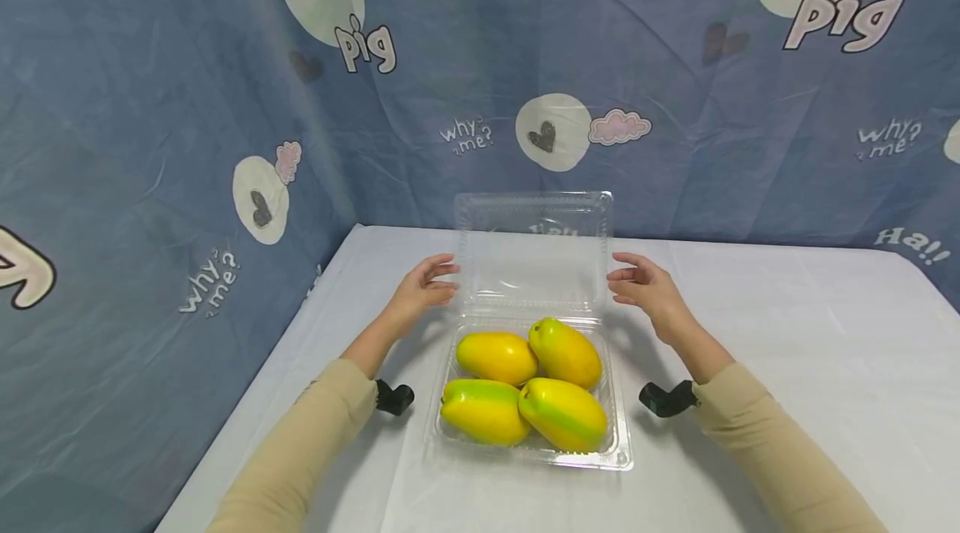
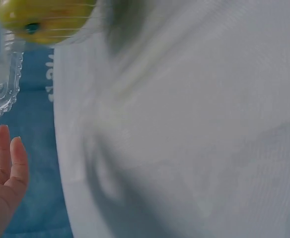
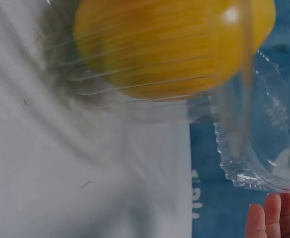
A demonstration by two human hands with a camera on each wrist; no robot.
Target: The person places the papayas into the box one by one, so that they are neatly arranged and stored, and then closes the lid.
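A clear plastic clamshell box [image 1: 619, 433] stands on the table with its transparent lid [image 1: 534, 266] raised at the back. Inside its base lie several yellow-green mangoes [image 1: 564, 416], set in two rows. At the lid's left side is my left hand [image 1: 423, 289], its fingers extended and slightly bent with the tips right by the edge. My right hand [image 1: 647, 291] mirrors it at the right edge, fingers loosely spread toward the plastic. Both wrist views show extended fingers just beside the lid's ribbed corner [image 3: 244, 173], and neither hand grips anything.
A white cloth covers the table [image 1: 795, 333]. Behind it and on the left hangs a blue printed curtain [image 1: 420, 82]. Black wrist mounts [image 1: 667, 399] stick out inward from both sleeves, on either side of the box.
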